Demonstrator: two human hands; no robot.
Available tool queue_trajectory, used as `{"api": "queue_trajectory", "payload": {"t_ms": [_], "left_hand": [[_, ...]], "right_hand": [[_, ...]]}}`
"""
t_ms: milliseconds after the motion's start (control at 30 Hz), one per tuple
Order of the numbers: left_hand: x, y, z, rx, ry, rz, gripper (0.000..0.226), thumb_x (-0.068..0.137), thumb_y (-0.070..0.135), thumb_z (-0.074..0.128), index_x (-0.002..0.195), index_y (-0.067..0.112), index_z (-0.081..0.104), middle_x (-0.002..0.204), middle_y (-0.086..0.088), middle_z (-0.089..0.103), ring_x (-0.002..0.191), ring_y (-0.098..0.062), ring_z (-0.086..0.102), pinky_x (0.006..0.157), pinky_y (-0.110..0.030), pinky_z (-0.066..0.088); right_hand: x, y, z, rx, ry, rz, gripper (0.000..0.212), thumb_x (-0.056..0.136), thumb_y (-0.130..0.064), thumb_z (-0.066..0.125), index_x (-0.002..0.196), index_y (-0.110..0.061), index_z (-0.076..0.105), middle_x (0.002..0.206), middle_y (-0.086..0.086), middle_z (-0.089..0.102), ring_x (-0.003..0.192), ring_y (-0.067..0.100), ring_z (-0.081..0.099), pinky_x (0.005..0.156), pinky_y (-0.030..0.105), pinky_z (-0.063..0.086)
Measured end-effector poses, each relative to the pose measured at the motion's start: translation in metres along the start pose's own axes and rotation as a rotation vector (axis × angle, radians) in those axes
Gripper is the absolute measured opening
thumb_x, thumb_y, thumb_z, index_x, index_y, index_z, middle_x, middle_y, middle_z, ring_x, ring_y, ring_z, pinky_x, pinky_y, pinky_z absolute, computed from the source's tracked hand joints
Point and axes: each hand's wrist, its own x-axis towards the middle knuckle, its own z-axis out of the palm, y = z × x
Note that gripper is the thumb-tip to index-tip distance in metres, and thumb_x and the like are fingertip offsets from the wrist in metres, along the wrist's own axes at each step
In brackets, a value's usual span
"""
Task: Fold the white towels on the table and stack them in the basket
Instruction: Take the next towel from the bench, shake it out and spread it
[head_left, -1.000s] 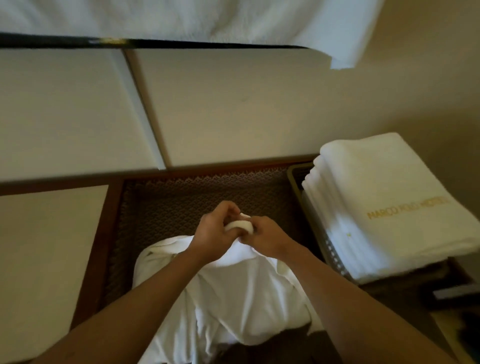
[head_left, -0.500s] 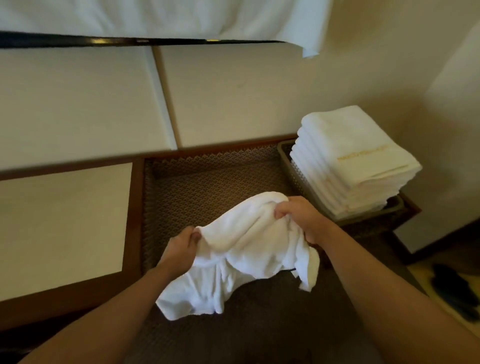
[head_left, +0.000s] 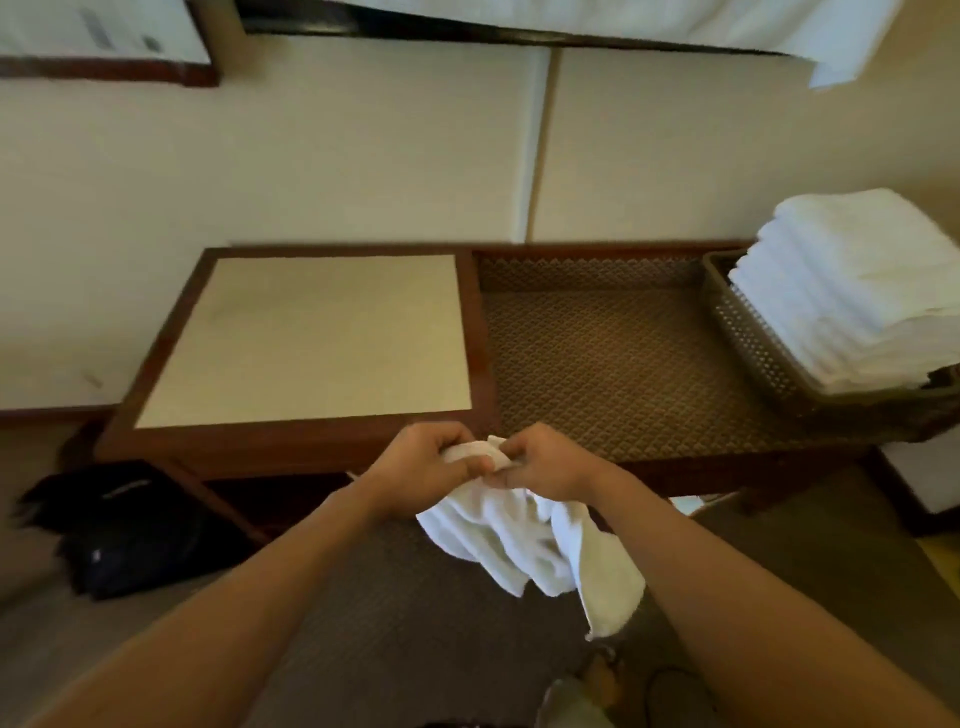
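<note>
A crumpled white towel (head_left: 524, 545) hangs in the air in front of the table's near edge. My left hand (head_left: 421, 462) and my right hand (head_left: 540, 460) grip its top edge side by side, knuckles almost touching. The rest of the towel dangles below and to the right of my hands. A brown perforated basket (head_left: 748, 338) stands at the right end of the table (head_left: 597, 364), holding a tall stack of folded white towels (head_left: 852, 291).
The table's left part is a raised wooden-framed cream panel (head_left: 311, 338); its right part is a patterned brown surface. A black bag (head_left: 124, 535) lies on the floor at the left. White fabric (head_left: 623, 21) hangs over a dark rail on the wall above.
My hands came back together at the towel's top edge after being spread apart. The towel now hangs off the table, nearer to me, and the view has pulled back and turned left.
</note>
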Motion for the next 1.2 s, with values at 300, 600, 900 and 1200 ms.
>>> {"api": "queue_trajectory", "payload": {"t_ms": [300,600,900,1200], "left_hand": [[-0.143,-0.14,-0.046,-0.062,0.025,-0.33,0.032,0.077,0.051,0.082,0.094,0.028,0.069,0.091,0.008,0.073,0.082,-0.008,0.068,0.079,-0.042,0.059],[-0.183,-0.166,-0.081,0.232,0.359,-0.257,0.023,0.088,0.048,0.072,0.086,0.028,0.06,0.077,0.011,0.063,0.071,-0.006,0.06,0.063,-0.031,0.049],[-0.169,-0.104,-0.114,0.125,0.204,-0.007,0.018,0.078,0.019,0.075,0.076,0.033,0.063,0.076,0.015,0.064,0.073,-0.007,0.061,0.061,-0.022,0.045],[-0.239,-0.21,-0.096,0.138,0.08,-0.505,0.028,0.074,0.056,0.08,0.094,0.037,0.07,0.091,0.015,0.071,0.084,-0.001,0.065,0.074,-0.028,0.055]], "right_hand": [[0.01,-0.107,0.076,0.379,-0.056,-0.068,0.014,0.09,-0.007,0.075,0.102,0.0,0.077,0.103,0.021,0.076,0.09,0.026,0.073,0.083,0.036,0.059],[0.008,-0.1,0.111,-0.404,0.162,0.064,0.067,0.08,-0.043,0.085,0.135,-0.01,0.064,0.137,0.004,0.061,0.133,0.022,0.053,0.107,0.036,0.041],[0.037,-0.15,0.168,-0.188,-0.004,-0.205,0.004,0.09,-0.025,0.076,0.088,-0.027,0.077,0.084,-0.009,0.071,0.086,0.002,0.065,0.085,0.033,0.05],[0.031,-0.127,0.092,0.246,0.364,-0.12,0.02,0.088,-0.002,0.074,0.085,-0.021,0.08,0.086,0.006,0.076,0.084,0.013,0.066,0.082,0.028,0.051]]}}
